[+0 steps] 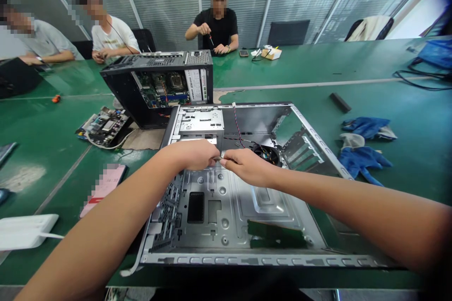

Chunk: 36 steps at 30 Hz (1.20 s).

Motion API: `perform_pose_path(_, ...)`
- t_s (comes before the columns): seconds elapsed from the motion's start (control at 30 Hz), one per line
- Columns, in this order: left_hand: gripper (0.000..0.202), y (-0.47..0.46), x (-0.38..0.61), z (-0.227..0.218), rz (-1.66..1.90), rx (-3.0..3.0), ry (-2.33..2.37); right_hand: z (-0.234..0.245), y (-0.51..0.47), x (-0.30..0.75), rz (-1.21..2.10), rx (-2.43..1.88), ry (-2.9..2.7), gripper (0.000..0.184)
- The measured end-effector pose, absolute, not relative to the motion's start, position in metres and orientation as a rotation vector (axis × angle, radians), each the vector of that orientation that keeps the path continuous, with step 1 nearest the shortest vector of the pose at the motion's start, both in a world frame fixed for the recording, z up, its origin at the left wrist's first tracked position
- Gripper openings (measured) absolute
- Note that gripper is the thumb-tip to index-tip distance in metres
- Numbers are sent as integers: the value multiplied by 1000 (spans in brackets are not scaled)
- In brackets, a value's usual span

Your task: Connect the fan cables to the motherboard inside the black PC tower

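An open computer case (235, 209) lies on its side in front of me, its bare metal floor facing up. Over its middle, my left hand (199, 154) and my right hand (247, 165) meet, fingers closed in a pinch. A small greyish piece shows between the fingertips, too covered to name. Just beyond my hands is the silver drive cage (203, 120). A black fan (266, 154) sits in the case beside my right hand, partly hidden by it. A thin twisted cable (237, 124) with a white plug rises behind my hands.
Behind the case stands a second computer tower (118, 87), with a circuit board (108, 125) to its left. A phone (106, 190) and a white adapter (28, 231) lie at left. Blue gloves (365, 162) and a black bar (340, 102) are at right. Several people sit across the table.
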<state>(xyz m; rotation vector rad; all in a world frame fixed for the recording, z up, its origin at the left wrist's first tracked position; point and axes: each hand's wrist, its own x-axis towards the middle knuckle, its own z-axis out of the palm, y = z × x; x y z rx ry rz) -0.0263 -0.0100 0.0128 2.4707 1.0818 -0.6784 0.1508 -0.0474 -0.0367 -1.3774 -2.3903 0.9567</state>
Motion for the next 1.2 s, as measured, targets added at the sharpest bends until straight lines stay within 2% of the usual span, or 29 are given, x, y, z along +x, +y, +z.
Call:
perform_pose_path(0.27,28,-11,-25,14,-658,2452,986,-38,-55,152,641,-1440,-2576,20)
perform_pose_path(0.57,21,-11,-25,15,-619,2400,985,-40,-53,154,587,-1409,-2640,17)
perform_pose_path(0.93,17,-12,-23,18,-610,2570,1081,-32,-46,152,975,-1318,-2433,31)
perform_pose_path(1.1,20,-11,-25,16,-600,2558,1089,-29,-44,152,1275,-1364,-2263,32)
perform_pose_path(1.2,23,-11,-25,15,-619,2524,1095,-29,-44,152,1230,-1384,-2292,32)
